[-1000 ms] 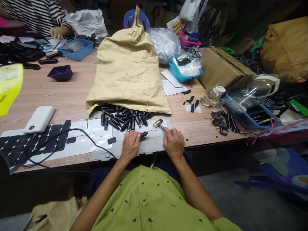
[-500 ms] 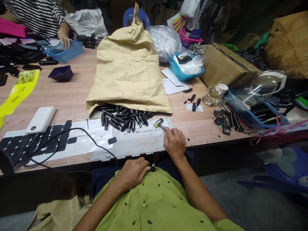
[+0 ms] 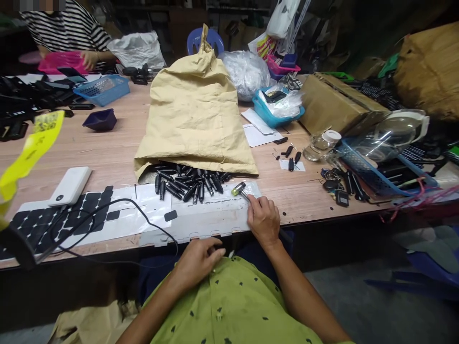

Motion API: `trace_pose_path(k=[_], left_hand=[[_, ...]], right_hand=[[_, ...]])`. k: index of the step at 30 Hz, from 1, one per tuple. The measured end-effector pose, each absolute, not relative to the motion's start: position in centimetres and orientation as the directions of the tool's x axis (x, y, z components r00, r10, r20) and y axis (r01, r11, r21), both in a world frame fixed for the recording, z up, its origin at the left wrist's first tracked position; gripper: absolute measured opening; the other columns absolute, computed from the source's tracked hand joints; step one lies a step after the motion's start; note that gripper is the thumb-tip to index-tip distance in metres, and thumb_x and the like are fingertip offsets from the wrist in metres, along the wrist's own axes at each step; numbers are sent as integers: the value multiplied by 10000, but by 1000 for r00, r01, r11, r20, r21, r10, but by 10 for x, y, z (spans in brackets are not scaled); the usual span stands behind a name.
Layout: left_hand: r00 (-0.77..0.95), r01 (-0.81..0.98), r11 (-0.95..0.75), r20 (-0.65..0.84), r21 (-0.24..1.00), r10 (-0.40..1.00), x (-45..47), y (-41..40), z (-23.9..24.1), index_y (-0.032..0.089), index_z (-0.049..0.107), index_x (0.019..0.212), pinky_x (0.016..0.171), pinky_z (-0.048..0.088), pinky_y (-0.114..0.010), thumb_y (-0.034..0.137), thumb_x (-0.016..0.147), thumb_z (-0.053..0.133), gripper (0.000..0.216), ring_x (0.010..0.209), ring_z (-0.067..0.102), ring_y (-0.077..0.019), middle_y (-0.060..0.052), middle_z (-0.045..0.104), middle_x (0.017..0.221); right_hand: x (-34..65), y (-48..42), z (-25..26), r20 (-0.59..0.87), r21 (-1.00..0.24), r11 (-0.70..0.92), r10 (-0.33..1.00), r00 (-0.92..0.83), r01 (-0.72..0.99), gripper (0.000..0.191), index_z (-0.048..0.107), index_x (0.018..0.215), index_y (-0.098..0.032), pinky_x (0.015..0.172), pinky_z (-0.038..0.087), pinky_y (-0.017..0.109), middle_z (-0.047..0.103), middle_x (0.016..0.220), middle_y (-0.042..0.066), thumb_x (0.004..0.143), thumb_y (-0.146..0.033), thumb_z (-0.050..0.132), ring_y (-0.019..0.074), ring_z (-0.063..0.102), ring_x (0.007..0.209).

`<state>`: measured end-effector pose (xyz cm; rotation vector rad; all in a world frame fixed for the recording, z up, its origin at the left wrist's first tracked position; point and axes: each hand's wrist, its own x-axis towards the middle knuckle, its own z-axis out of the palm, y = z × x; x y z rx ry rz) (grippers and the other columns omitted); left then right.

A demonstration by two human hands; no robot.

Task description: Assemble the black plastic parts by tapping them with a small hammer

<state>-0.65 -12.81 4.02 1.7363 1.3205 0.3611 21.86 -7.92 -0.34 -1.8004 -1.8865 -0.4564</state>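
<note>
**A:** What could go wrong here?

**B:** The tan sack [image 3: 197, 110] lies open-mouthed on the table [image 3: 107, 153]. Black plugs [image 3: 190, 184] spill from it right up to the white strip [image 3: 211, 217]. I judge a careless sweep of the wrist could scatter them over the near edge.

**A:** And the small hammer [image 3: 238, 188]?

**B:** Its yellow-green head rests on the strip's far corner, just beside the plugs. The thin shaft runs back into the right hand [image 3: 263, 220], fingers [image 3: 256, 203] closed round it. A loose pinch could let the head tip.

**A:** The left hand [image 3: 197, 260]?

**B:** It is below the table edge, against the green shirt [image 3: 233, 306], with the fingers curled. I cannot tell whether they hold anything.
</note>
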Motion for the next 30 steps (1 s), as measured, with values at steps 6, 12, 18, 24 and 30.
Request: trace_pose_path(k=[6, 12, 18, 24, 30], left_hand=[[-114, 785, 0, 144, 620, 983, -19, -65, 46, 200, 717, 1111, 647, 508, -301, 336, 873, 587, 303, 663, 614, -181, -59, 665, 906], [-261, 891, 200, 100, 407, 960, -21, -37, 31, 205, 682, 1049, 681, 530, -331, 273, 890, 600, 191, 876, 652, -251, -91, 608, 1051], [-91, 855, -97, 331, 509, 939, -7, -63, 31, 227, 637, 1053, 707, 526, -301, 252, 938, 559, 141, 891, 643, -221, -61, 644, 1004], [139, 790, -302, 324, 533, 936, 19, -73, 6, 232, 665, 992, 777, 529, -323, 200, 898, 610, 114, 879, 629, -221, -42, 640, 904], [154, 782, -298, 293, 548, 944, 16, -67, -1, 237, 666, 1051, 773, 531, -323, 219, 842, 679, 211, 874, 633, -222, -33, 636, 908]], right_hand=[[218, -78, -3, 574, -61, 66, 819, -20, 996, 278, 705, 1113, -218, 694, 322, 330, 576, 828, 64, 944, -156, 493, 215, 457, 790], [218, -78, -6, 587, -20, 59, 809, -36, 998, 271, 697, 1129, -210, 704, 316, 311, 566, 825, 48, 937, -154, 514, 202, 451, 794], [219, -78, -4, 605, -5, 75, 794, -57, 997, 260, 705, 1114, -205, 701, 317, 316, 564, 803, 43, 940, -146, 521, 203, 450, 788], [221, -79, -1, 591, -14, 68, 805, -46, 998, 269, 707, 1121, -205, 684, 305, 318, 570, 809, 47, 936, -143, 521, 204, 446, 779], [222, -81, -1, 569, -41, 66, 822, -31, 997, 282, 702, 1132, -211, 692, 316, 325, 572, 821, 52, 932, -147, 514, 210, 451, 788]])
